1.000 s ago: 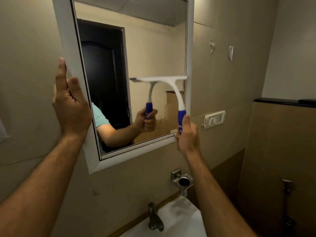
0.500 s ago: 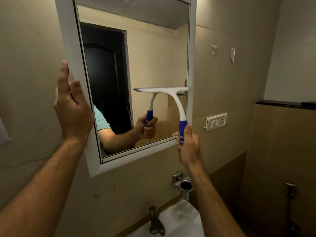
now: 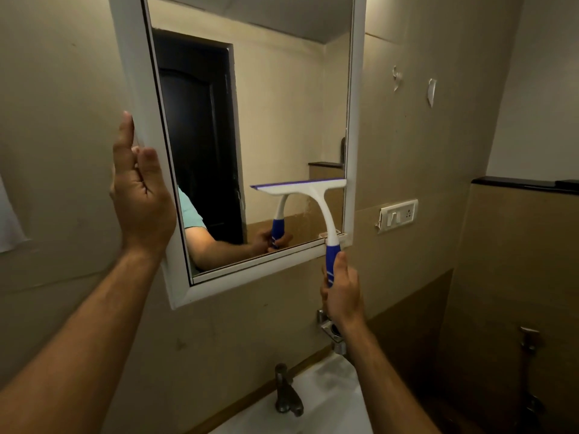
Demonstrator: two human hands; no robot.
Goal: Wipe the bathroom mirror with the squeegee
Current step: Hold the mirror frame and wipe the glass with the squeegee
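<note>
A white-framed bathroom mirror (image 3: 355,89) hangs on the beige wall. My right hand (image 3: 343,292) grips the blue handle of a white squeegee (image 3: 316,195). The squeegee's blade lies flat against the glass in the lower right part of the mirror, a little above the bottom frame. My left hand (image 3: 141,195) rests with straight fingers against the left side of the mirror frame. The glass reflects a dark door, an arm in a teal sleeve and the squeegee.
Below the mirror sit a metal tap (image 3: 286,393) and a white basin (image 3: 326,399). A metal holder (image 3: 329,327) is fixed to the wall under my right hand. A switch plate (image 3: 398,214) is right of the mirror. A dark ledge (image 3: 526,183) runs along the right wall.
My right hand has drawn the squeegee down the right side of the glass, from mid-height toward the bottom frame. My left hand has stayed on the frame.
</note>
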